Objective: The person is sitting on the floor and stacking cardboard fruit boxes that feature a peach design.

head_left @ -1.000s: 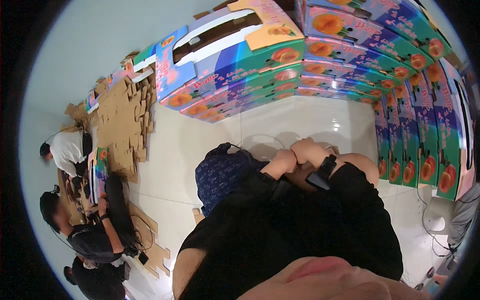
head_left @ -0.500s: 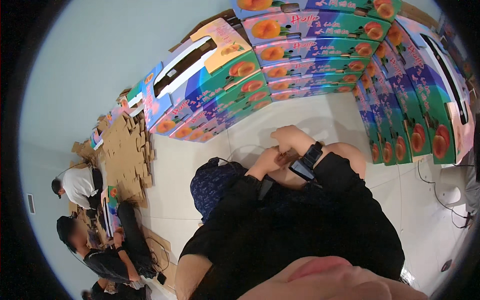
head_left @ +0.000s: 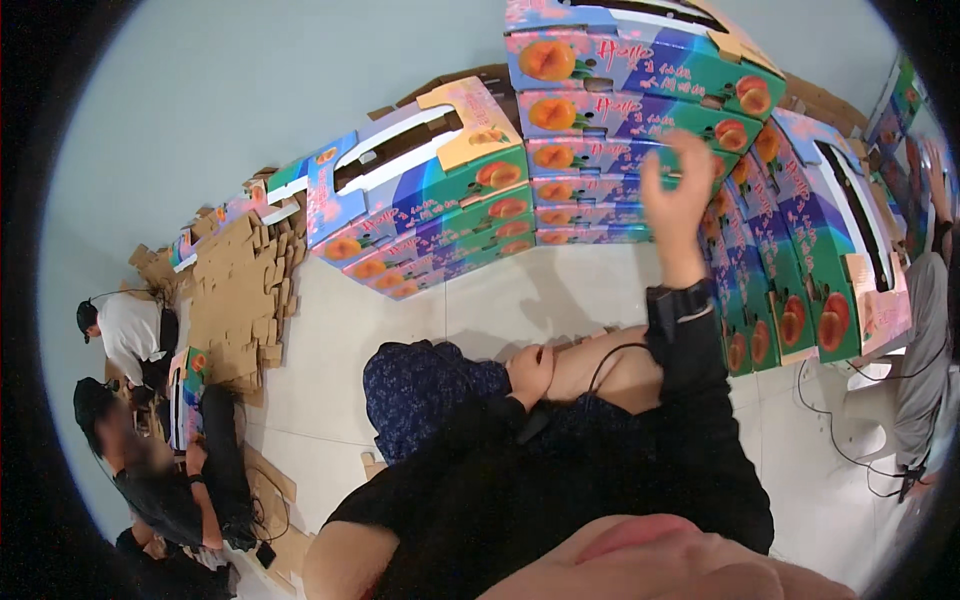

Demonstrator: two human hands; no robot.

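Observation:
My right hand (head_left: 682,190) is raised, its thumb and fingers curved apart with nothing between them. It appears in front of the middle stack of peach-printed carton boxes (head_left: 625,105); whether it touches them I cannot tell. My left hand (head_left: 530,372) lies low against my bare leg (head_left: 600,365), its fingers curled in and nothing visible in them. Beside it is dark blue patterned cloth (head_left: 430,395) over my other knee. The boxes are blue, green and pink, with slotted handle tops.
A second box stack (head_left: 420,190) stands to the left, and a third row (head_left: 830,240) to the right. Flattened brown cardboard (head_left: 235,300) lies far left, near seated people (head_left: 135,335). Black cables (head_left: 835,450) run over the pale floor (head_left: 330,400) at right, beside another person's grey trousers (head_left: 922,350).
My right hand has left my left hand and moved up and forward toward the middle boxes. My left hand stays low by my leg. The view has shifted slightly.

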